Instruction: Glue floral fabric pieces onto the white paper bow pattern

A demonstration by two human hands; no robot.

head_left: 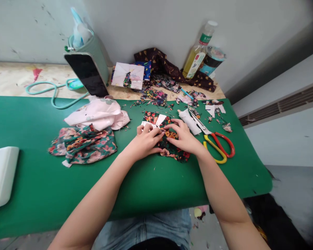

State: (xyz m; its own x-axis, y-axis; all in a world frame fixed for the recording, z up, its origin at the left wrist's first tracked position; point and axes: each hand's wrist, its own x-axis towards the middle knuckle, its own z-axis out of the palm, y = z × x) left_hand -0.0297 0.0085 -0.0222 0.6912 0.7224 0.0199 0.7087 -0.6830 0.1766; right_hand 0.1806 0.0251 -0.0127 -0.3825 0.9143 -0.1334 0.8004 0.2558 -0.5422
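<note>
Forearms (99, 201) reach the floral patch (174, 154) under both grips on the surface (41, 187): left grip (146, 140) pinches its fold, right grip (184, 139) presses spread. Slackening could spring the fold; scissors (206, 131) just right might snag.

Scissors (219, 144) and pink cloth (99, 113) lie on the green mat (41, 180).

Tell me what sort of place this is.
Probably a small craft or sewing workspace, perhaps at home: a green mat is the work surface, the left hand and right hand press a floral fabric piece, and cut scraps and scissors lie nearby.
</note>
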